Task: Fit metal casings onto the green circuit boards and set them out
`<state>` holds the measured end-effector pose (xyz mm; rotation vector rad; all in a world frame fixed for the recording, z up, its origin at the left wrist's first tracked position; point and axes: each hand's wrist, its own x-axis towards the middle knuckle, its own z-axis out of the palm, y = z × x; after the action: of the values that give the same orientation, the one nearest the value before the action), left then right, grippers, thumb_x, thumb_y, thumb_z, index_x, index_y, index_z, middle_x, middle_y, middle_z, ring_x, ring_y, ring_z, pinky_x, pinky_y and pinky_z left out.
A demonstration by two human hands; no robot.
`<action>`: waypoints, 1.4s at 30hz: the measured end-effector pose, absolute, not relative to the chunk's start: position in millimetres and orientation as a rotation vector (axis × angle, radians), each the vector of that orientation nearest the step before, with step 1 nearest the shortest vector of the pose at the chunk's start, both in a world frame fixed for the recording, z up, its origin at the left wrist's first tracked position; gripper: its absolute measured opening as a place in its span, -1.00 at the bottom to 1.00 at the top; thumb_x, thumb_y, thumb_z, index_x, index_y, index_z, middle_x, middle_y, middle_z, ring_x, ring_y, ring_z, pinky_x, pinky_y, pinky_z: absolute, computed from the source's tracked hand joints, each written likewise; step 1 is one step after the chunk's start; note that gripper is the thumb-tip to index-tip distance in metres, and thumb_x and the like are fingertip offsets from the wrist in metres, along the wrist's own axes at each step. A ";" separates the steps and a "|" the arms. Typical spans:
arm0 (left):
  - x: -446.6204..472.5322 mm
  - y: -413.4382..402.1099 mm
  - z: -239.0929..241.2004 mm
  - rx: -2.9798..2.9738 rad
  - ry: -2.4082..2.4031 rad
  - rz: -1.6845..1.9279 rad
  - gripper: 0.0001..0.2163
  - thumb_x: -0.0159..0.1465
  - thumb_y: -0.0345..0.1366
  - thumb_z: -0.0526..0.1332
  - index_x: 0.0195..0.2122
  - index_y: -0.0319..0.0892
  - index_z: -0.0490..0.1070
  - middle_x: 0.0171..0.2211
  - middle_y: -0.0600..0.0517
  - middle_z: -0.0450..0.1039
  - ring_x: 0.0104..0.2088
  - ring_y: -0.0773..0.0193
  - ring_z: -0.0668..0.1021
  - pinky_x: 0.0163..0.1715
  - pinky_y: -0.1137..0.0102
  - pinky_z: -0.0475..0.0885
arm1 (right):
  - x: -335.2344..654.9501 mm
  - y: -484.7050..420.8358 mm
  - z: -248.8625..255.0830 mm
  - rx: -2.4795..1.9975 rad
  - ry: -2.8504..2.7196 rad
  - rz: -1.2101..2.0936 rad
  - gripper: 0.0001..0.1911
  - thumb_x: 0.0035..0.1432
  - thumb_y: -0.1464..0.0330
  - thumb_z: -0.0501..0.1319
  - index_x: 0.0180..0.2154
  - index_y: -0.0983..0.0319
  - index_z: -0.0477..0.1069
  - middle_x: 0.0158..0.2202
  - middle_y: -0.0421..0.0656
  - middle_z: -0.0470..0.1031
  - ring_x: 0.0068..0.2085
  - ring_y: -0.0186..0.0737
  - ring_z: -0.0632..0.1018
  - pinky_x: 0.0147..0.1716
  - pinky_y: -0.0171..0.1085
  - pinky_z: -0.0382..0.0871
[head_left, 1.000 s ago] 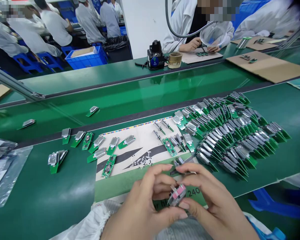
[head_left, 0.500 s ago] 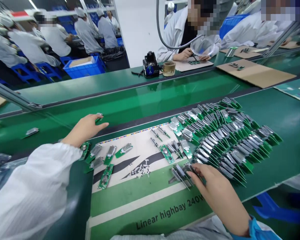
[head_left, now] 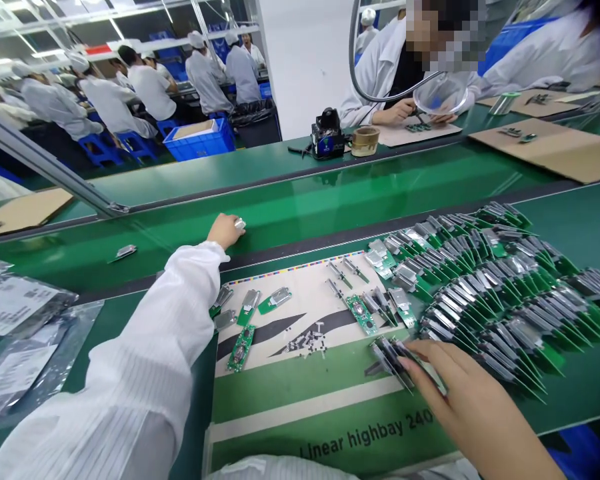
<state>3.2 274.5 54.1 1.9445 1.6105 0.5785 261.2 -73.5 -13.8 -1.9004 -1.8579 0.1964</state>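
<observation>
- Green circuit-board modules (head_left: 490, 293) with silver metal caps lie in a large overlapping pile on the green conveyor belt (head_left: 580, 220) ahead of you and to your right, nearly all tilted the same way.
- Your right hand (head_left: 465, 393) comes in from the lower right, its fingers (head_left: 430, 360) extended and close together, their tips resting on a small bunch of modules (head_left: 390, 357) at the pile's near edge. No pinch shows.
- Your left arm reaches far across in a white ribbed sleeve (head_left: 130, 373). Your left hand (head_left: 224, 231) is loosely curled, with a small silver piece (head_left: 239, 224) at its fingertips on the far belt (head_left: 330, 200); from this view, you can't quite tell whether you're holding it.
- A printed card (head_left: 310, 400) reading "Linear highbay 240" lies under the pile's left edge, with more modules spread on it, two bare boards (head_left: 240, 348) among them and small black parts (head_left: 305, 345) heaped on its dark stripes.
- A blue plastic crate (head_left: 199, 143) stands well beyond the belts with tan cardboard on top. Clear plastic bags (head_left: 25, 333) lie at your left.
- Across from you, a co-worker's hands (head_left: 400, 113) work beneath a magnifier (head_left: 440, 93).
</observation>
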 end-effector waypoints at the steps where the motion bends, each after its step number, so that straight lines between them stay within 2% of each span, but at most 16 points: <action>1: 0.9 272.4 57.1 1.940 1.609 0.592 -0.75 0.31 -0.22 0.19 -0.05 -0.24 0.41 -0.02 -0.06 0.42 -0.08 0.09 0.51 -0.09 0.15 0.44 | 251.3 -66.9 -7.3 -1.837 -1.901 0.190 -0.76 0.37 0.26 0.00 -0.09 0.20 0.37 -0.18 -0.05 0.49 -0.19 -0.04 0.54 -0.25 -0.07 0.49; 4: -10.8 249.6 66.1 1.898 1.576 0.645 -0.65 0.19 -0.23 0.30 -0.08 -0.33 0.38 -0.12 -0.03 0.46 -0.15 0.10 0.52 -0.07 0.21 0.39 | 218.4 -42.1 5.5 -1.729 -2.135 0.268 -0.83 0.30 0.49 0.06 -0.23 0.24 0.42 -0.27 -0.07 0.48 -0.25 -0.06 0.51 -0.23 -0.06 0.44; 6: -20.0 217.6 69.1 1.836 1.501 0.652 -0.62 0.09 -0.26 0.37 -0.10 -0.28 0.36 -0.22 -0.01 0.50 -0.25 0.18 0.53 -0.16 0.28 0.41 | 199.2 -26.2 6.5 -1.755 -2.247 0.336 -0.81 0.22 0.59 0.12 -0.35 0.24 0.43 -0.34 -0.11 0.47 -0.29 -0.07 0.50 -0.25 -0.07 0.42; 8: -28.8 175.0 68.0 1.761 1.384 0.617 -0.63 0.05 -0.25 0.40 -0.15 -0.20 0.36 -0.26 0.02 0.52 -0.31 0.22 0.55 -0.26 0.34 0.43 | 185.2 -13.7 2.9 -1.783 -2.285 0.364 -0.78 0.17 0.62 0.17 -0.42 0.24 0.42 -0.39 -0.14 0.45 -0.31 -0.08 0.49 -0.27 -0.10 0.39; 11: -39.6 108.1 58.2 1.621 1.244 0.504 -0.69 0.07 -0.24 0.38 -0.21 -0.18 0.36 -0.32 0.04 0.50 -0.37 0.26 0.55 -0.37 0.37 0.43 | 173.6 -2.0 -6.0 -1.815 -2.298 0.373 -0.80 0.15 0.62 0.22 -0.42 0.24 0.44 -0.39 -0.14 0.45 -0.30 -0.07 0.48 -0.25 -0.11 0.36; 16: -48.5 41.1 29.4 1.175 1.043 0.474 -0.68 0.02 -0.30 0.42 -0.27 -0.15 0.33 -0.41 0.14 0.41 -0.45 0.38 0.44 -0.45 0.46 0.31 | 168.5 3.4 -16.0 -1.872 -2.284 0.386 -0.80 0.11 0.64 0.24 -0.43 0.25 0.42 -0.37 -0.12 0.45 -0.29 -0.06 0.48 -0.28 -0.16 0.30; 19: -48.1 28.9 15.2 1.091 1.016 0.499 -0.70 0.05 -0.29 0.42 -0.27 -0.14 0.33 -0.38 0.13 0.40 -0.43 0.38 0.43 -0.44 0.46 0.31 | 168.7 2.2 -18.8 -1.878 -2.252 0.393 -0.77 0.11 0.67 0.20 -0.43 0.24 0.37 -0.37 -0.13 0.44 -0.29 -0.07 0.46 -0.28 -0.17 0.27; 25: -37.7 21.4 11.3 0.956 0.990 0.509 -0.63 -0.02 -0.30 0.47 -0.25 -0.13 0.34 -0.34 0.10 0.44 -0.35 0.32 0.49 -0.32 0.40 0.37 | 170.7 -2.4 -23.2 -1.756 -2.143 0.503 -0.72 0.07 0.70 0.14 -0.44 0.21 0.29 -0.42 -0.18 0.42 -0.32 -0.15 0.45 -0.32 -0.23 0.30; 31: -19.2 13.0 26.4 0.926 0.956 0.529 -0.67 0.08 -0.20 0.41 -0.20 -0.13 0.36 -0.38 0.10 0.46 -0.36 0.28 0.56 -0.26 0.35 0.39 | 184.9 -14.3 -4.3 -1.595 -1.926 0.633 -0.78 0.13 0.64 0.12 -0.38 0.21 0.29 -0.39 -0.21 0.42 -0.32 -0.22 0.47 -0.37 -0.28 0.37; 37: -2.6 7.5 35.1 0.975 0.869 0.520 -0.73 0.19 -0.18 0.33 -0.12 -0.11 0.41 -0.31 0.04 0.51 -0.26 0.21 0.59 -0.13 0.28 0.43 | 207.1 -32.2 28.1 -1.444 -1.723 0.778 -0.85 0.24 0.50 0.10 -0.33 0.17 0.38 -0.37 -0.22 0.46 -0.37 -0.27 0.49 -0.45 -0.33 0.39; 39: 3.7 5.0 40.4 1.046 0.885 0.501 -0.76 0.20 -0.18 0.31 -0.13 -0.11 0.43 -0.33 0.03 0.50 -0.29 0.22 0.57 -0.22 0.32 0.44 | 211.6 -38.8 38.4 -1.416 -1.653 0.787 -0.86 0.25 0.47 0.12 -0.31 0.15 0.40 -0.35 -0.21 0.49 -0.34 -0.26 0.52 -0.45 -0.33 0.41; 42: 14.0 0.6 49.9 1.142 0.900 0.478 -0.81 0.19 -0.21 0.31 -0.20 -0.13 0.45 -0.51 0.10 0.38 -0.48 0.32 0.43 -0.49 0.45 0.34 | 213.0 -46.0 54.0 -1.367 -1.632 0.672 -0.84 0.24 0.51 0.13 -0.27 0.13 0.40 -0.31 -0.22 0.53 -0.31 -0.27 0.56 -0.44 -0.38 0.45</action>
<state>14.0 0.6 49.9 1.1421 0.9003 0.4784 213.0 -46.0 54.0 -1.3666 -1.6325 0.6721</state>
